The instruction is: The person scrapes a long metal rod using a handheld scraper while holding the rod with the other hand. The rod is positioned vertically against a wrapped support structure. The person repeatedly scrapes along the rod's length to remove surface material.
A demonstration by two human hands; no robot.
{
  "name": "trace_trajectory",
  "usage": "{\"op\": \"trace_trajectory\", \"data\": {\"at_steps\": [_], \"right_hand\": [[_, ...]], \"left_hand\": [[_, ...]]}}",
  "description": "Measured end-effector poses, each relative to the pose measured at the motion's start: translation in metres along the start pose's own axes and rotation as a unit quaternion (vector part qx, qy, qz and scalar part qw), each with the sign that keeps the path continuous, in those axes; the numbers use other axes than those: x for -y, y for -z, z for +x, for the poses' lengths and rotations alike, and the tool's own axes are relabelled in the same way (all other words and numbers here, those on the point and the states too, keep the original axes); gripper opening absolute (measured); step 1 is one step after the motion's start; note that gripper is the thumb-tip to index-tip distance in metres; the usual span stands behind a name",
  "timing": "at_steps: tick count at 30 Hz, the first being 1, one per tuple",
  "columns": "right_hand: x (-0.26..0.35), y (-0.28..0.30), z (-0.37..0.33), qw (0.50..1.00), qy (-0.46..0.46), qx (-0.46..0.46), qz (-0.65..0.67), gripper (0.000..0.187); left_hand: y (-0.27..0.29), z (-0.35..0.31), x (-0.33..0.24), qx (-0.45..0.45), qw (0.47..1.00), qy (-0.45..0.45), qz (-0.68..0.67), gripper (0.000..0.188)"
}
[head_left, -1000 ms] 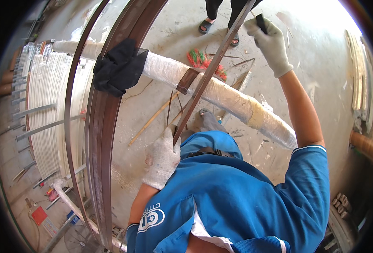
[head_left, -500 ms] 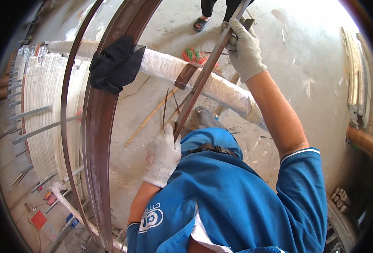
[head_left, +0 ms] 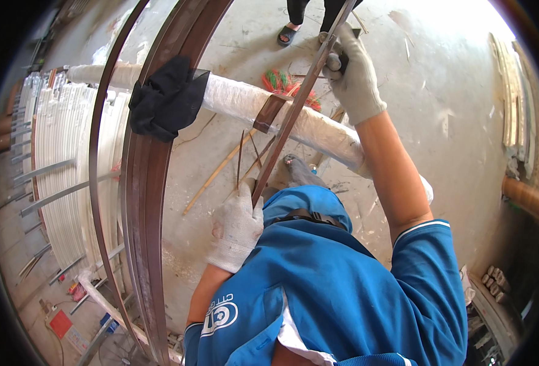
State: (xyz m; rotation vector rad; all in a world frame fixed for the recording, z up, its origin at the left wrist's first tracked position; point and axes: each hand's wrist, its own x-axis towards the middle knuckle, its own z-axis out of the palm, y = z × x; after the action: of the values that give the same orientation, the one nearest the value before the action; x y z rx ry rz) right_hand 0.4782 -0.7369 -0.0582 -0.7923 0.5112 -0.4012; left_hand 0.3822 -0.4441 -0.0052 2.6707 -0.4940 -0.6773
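Note:
A long, narrow brown metal profile (head_left: 294,108) slants across the middle, from near my waist up to the top edge. My left hand (head_left: 236,229), in a pale knitted work glove, grips its near end. Farther up, my right hand (head_left: 360,79), gloved alike, is closed round a small dark object (head_left: 343,63) beside the profile; its kind is unclear, as the fingers partly cover it. Under the profile runs a thick beam wrapped in clear plastic (head_left: 239,97), with a short brown piece (head_left: 270,113) lying across it.
Wider curved brown profiles (head_left: 144,201) stand at my left, with a black cloth (head_left: 167,100) draped over them. Beyond is a rack of white strips (head_left: 59,152). Red and green strands (head_left: 281,82) and a wooden stick (head_left: 217,174) lie on the floor. Another person's sandalled foot (head_left: 287,35) shows at the top.
My right hand has turned and its fingers have come off the profile's side, showing more of the dark object. The right forearm has shifted slightly left. My left hand stays nearly in place.

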Motion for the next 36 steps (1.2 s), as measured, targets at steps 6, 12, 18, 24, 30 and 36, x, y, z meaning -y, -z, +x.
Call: {"op": "trace_trajectory", "data": {"at_steps": [6,12,18,24,30,36], "right_hand": [[-0.01,-0.011,0.009,0.98,0.062,-0.121,-0.147,0.038],[-0.016,0.005,0.007,0.998,0.062,0.012,0.013,0.018],[-0.014,0.0,-0.003,0.998,0.058,0.0,0.021,0.015],[-0.001,0.003,-0.017,0.998,0.048,0.037,0.004,0.032],[0.008,0.018,-0.012,0.936,0.218,-0.029,-0.276,0.037],[0.023,0.034,0.01,0.79,0.368,0.08,-0.483,0.029]], "left_hand": [[-0.003,0.0,-0.001,0.017,1.0,0.013,0.018,0.035],[-0.002,0.003,0.002,0.006,1.0,-0.004,-0.001,0.039],[0.001,0.002,-0.002,0.019,1.0,0.008,0.006,0.039],[0.002,0.003,-0.004,0.026,1.0,0.016,0.003,0.037],[0.002,0.0,-0.003,0.004,1.0,0.003,-0.012,0.036],[-0.001,0.0,0.001,0.008,1.0,0.003,0.006,0.037]]}}
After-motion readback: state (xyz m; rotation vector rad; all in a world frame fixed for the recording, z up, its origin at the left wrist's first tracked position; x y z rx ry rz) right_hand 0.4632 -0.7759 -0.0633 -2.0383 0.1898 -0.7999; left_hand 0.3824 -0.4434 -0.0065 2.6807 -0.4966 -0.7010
